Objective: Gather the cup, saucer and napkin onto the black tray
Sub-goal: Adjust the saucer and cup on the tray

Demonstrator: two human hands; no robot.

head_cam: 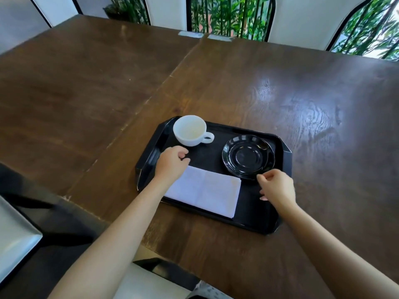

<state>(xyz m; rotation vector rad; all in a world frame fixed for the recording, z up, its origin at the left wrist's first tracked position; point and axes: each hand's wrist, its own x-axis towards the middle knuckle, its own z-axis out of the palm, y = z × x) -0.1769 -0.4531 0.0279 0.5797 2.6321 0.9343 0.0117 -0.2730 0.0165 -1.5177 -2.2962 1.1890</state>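
Neither grip is holding anything: left hand (172,161) loosely curled by the cup (190,130), right hand (277,186) half-open beside the saucer (248,157). Napkin (207,192) and both dishes sit on the black tray (259,221). Main risk is probably a knuckle nudging the cup.

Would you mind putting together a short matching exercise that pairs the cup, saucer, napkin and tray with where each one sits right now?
Things:
1. cup
2. saucer
3. napkin
4. tray

Places:
A. far right part of the tray, empty
B. directly on the wooden table
C. far left corner of the tray, upright, handle pointing right
D. near side of the tray, lying flat and folded

Pairs: 1-C, 2-A, 3-D, 4-B
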